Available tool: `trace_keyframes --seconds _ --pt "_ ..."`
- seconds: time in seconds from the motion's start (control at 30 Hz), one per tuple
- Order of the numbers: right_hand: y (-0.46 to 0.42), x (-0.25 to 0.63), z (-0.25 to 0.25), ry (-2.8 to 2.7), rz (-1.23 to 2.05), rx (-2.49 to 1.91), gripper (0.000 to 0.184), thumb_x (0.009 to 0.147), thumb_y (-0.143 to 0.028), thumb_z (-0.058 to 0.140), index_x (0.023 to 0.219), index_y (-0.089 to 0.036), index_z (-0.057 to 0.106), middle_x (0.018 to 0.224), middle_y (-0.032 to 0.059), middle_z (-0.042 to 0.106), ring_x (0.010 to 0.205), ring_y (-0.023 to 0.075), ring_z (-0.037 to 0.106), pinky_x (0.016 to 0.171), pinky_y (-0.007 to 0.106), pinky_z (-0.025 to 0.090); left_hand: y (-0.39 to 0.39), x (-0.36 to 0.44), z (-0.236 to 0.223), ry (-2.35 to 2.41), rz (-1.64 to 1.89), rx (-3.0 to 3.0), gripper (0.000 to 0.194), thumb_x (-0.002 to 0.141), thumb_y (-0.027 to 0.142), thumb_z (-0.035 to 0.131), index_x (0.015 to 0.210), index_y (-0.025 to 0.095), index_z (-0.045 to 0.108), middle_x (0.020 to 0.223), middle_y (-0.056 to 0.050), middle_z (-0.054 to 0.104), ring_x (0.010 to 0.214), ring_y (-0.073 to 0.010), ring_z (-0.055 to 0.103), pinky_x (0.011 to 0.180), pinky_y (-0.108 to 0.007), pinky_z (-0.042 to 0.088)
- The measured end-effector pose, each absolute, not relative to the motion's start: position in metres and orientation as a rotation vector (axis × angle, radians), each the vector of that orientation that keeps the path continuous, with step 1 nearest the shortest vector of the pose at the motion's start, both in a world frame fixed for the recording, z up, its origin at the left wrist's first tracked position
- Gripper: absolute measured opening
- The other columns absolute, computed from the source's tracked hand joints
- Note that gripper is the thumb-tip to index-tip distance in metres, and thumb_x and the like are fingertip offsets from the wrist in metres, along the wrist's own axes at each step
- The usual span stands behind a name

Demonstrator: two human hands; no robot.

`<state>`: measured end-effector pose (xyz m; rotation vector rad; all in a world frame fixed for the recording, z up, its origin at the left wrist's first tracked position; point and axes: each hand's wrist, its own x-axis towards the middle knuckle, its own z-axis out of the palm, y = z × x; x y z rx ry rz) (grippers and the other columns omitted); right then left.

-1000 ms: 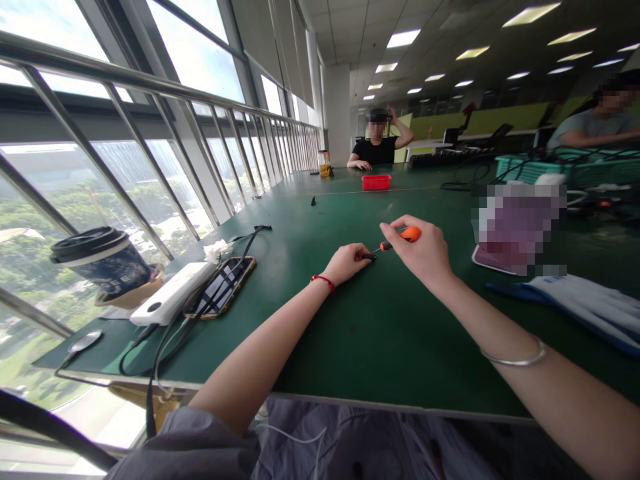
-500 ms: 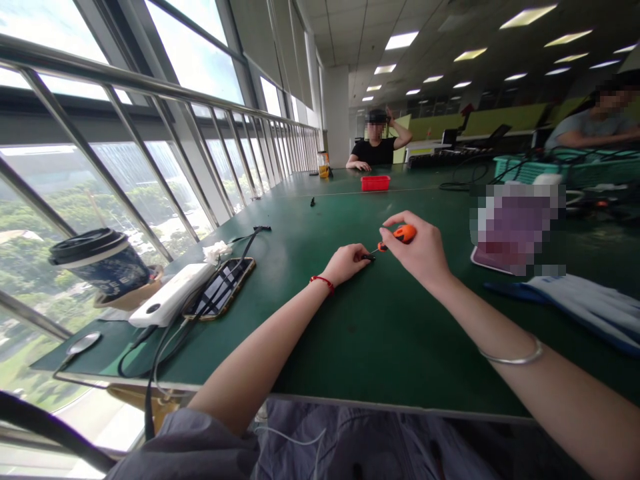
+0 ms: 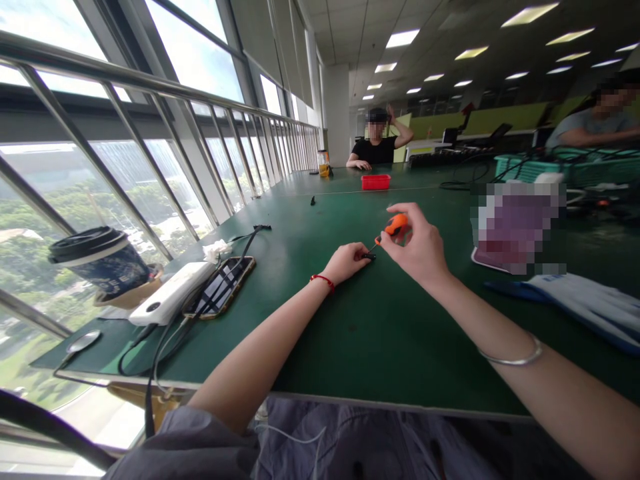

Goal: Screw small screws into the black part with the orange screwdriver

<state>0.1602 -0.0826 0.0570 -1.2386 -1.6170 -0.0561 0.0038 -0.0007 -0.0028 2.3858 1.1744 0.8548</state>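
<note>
My left hand (image 3: 349, 262) rests on the green table, its fingers pinched on a small black part (image 3: 370, 256). What that part is, I cannot make out. My right hand (image 3: 419, 241) holds a screwdriver with an orange and black handle (image 3: 397, 227) between thumb and fingers. The handle tilts up and to the right, and the thin shaft slants down to the black part at my left fingertips. Whether the tip sits in a screw is too small to see.
On the left lie a phone (image 3: 223, 287), a white power bank (image 3: 173, 293) with cables and a lidded paper cup (image 3: 103, 260). A red tray (image 3: 375, 182) stands farther off, before a seated person (image 3: 376, 143). Gloves (image 3: 590, 307) and a green basket (image 3: 520, 168) are at right.
My right hand's fingers have opened wider around the screwdriver handle, which now tilts more steeply and has shifted slightly left. My left hand stays where it was, on the small black part.
</note>
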Motion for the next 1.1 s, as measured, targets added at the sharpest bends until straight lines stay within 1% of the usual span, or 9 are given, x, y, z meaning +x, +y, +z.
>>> trace_keyframes --seconds 0.1,0.27,0.33,0.47,0.67,0.73,0.9,1.03,1.1 --pt "-0.0820 0.1607 0.0570 -1.586 -0.062 -1.250 0.045 0.070 -0.042 0.062 0.108 -0.022 0.053 0.073 -0.0001 0.058 0.059 0.0168 0.054 0.053 0.027 0.038 -0.0008 0.0039 -0.0029 1.178 0.857 2.383 0.012 0.076 0.022 0.060 0.083 0.014 0.065 0.067 0.001 0.056 0.062 -0.0106 0.047 0.059 -0.022 0.038" --pt "-0.0810 0.1614 0.0560 -1.606 -0.001 -1.310 0.027 0.077 -0.048 0.056 0.080 -0.022 0.060 0.065 0.0012 0.058 0.058 0.0173 0.054 0.055 0.028 0.038 -0.0023 0.0037 -0.0014 1.184 0.837 2.373 0.012 0.077 0.022 0.060 0.084 0.014 0.065 0.067 0.001 0.056 0.062 -0.0107 0.048 0.060 -0.022 0.039" --pt "-0.0804 0.1614 0.0550 -1.623 -0.002 -1.263 0.023 0.076 -0.041 0.056 0.089 -0.022 0.060 0.068 0.0010 0.058 0.058 0.0162 0.054 0.055 0.028 0.039 -0.0026 0.0037 -0.0012 1.184 0.836 2.374 0.011 0.076 0.022 0.060 0.083 0.014 0.065 0.067 0.001 0.056 0.062 -0.0107 0.048 0.061 -0.023 0.039" --pt "-0.0790 0.1619 0.0539 -1.606 -0.032 -1.227 0.048 0.069 -0.039 0.063 0.112 -0.020 0.053 0.074 0.0010 0.059 0.061 0.0172 0.055 0.053 0.028 0.039 -0.0019 0.0041 -0.0016 1.177 0.853 2.380 0.012 0.076 0.022 0.060 0.082 0.014 0.064 0.068 0.001 0.056 0.061 -0.0108 0.047 0.061 -0.023 0.038" --pt "-0.0794 0.1610 0.0541 -1.620 -0.015 -1.298 0.028 0.076 -0.049 0.056 0.080 -0.022 0.060 0.067 0.0016 0.059 0.060 0.0176 0.055 0.057 0.029 0.039 -0.0011 0.0045 -0.0023 1.185 0.839 2.380 0.011 0.076 0.021 0.060 0.083 0.015 0.065 0.067 0.002 0.055 0.061 -0.0106 0.048 0.060 -0.022 0.038" --pt "-0.0804 0.1601 0.0546 -1.633 -0.005 -1.259 0.023 0.075 -0.042 0.057 0.087 -0.022 0.060 0.070 0.0016 0.060 0.060 0.0171 0.055 0.057 0.029 0.040 -0.0009 0.0045 -0.0025 1.190 0.839 2.381 0.011 0.076 0.022 0.060 0.082 0.014 0.065 0.066 0.002 0.055 0.061 -0.0107 0.047 0.060 -0.022 0.038" --pt "-0.0816 0.1596 0.0555 -1.611 -0.050 -1.259 0.046 0.069 -0.044 0.063 0.108 -0.021 0.054 0.071 0.0003 0.059 0.058 0.0170 0.054 0.054 0.028 0.038 -0.0008 0.0040 -0.0028 1.186 0.859 2.381 0.011 0.076 0.023 0.061 0.082 0.014 0.065 0.066 0.002 0.055 0.061 -0.0107 0.047 0.059 -0.023 0.038" --pt "-0.0823 0.1595 0.0552 -1.633 -0.045 -1.335 0.029 0.076 -0.050 0.056 0.084 -0.023 0.060 0.060 -0.0005 0.055 0.057 0.0174 0.054 0.055 0.028 0.037 -0.0003 0.0035 -0.0030 1.166 0.852 2.388 0.013 0.076 0.022 0.060 0.085 0.014 0.066 0.067 0.001 0.055 0.061 -0.0107 0.047 0.060 -0.023 0.038" --pt "-0.0829 0.1590 0.0550 -1.647 -0.041 -1.318 0.025 0.078 -0.046 0.054 0.087 -0.023 0.060 0.062 -0.0004 0.056 0.056 0.0168 0.054 0.054 0.027 0.037 0.0002 0.0034 -0.0034 1.169 0.846 2.391 0.013 0.077 0.023 0.060 0.085 0.015 0.066 0.066 0.002 0.055 0.061 -0.0109 0.047 0.059 -0.023 0.038"
